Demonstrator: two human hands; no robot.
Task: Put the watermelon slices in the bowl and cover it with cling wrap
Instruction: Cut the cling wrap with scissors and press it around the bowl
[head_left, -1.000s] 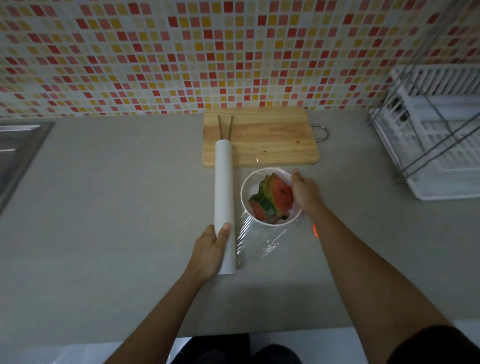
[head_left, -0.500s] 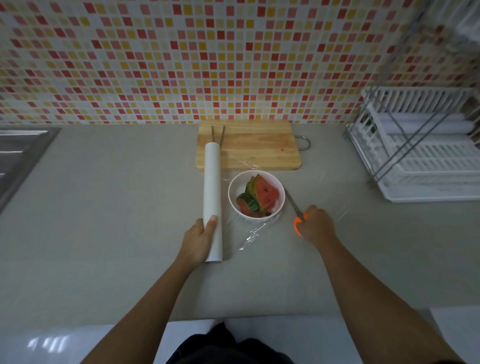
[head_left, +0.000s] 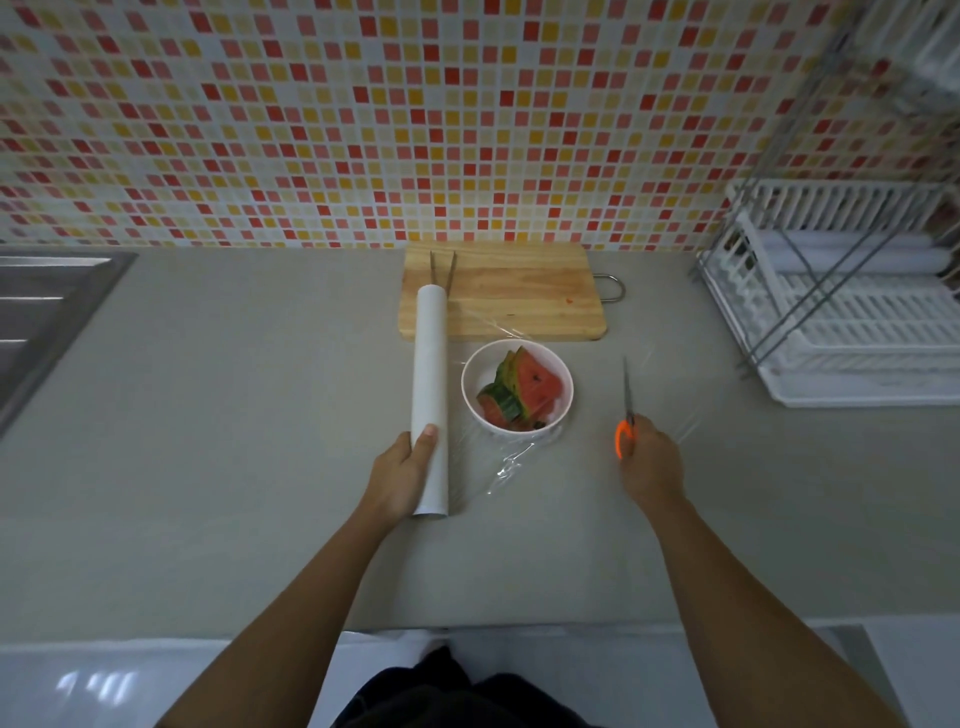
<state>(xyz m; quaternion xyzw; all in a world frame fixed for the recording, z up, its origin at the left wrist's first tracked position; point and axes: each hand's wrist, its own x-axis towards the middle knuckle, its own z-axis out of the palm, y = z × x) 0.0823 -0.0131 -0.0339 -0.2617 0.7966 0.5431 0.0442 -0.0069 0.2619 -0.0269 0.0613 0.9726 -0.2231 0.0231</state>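
Observation:
A white bowl (head_left: 560, 364) on the grey counter holds several watermelon slices (head_left: 525, 389). A clear sheet of cling wrap (head_left: 511, 460) stretches from the white roll (head_left: 431, 374) over the bowl and wrinkles on the counter in front of it. My left hand (head_left: 402, 475) grips the near end of the roll, just left of the bowl. To the right of the bowl, my right hand (head_left: 649, 462) is closed on the orange handle of the scissors (head_left: 627, 410), whose blades point away from me and look closed.
A wooden cutting board (head_left: 519, 296) with metal tongs (head_left: 442, 270) lies behind the bowl against the tiled wall. A white dish rack (head_left: 852, 306) stands at the right. A steel sink (head_left: 47, 312) is at the far left. The counter's front edge runs near my body.
My right hand left the bowl's rim, went right and took hold of the scissors, now lifted further right of the bowl. The left hand stays on the roll.

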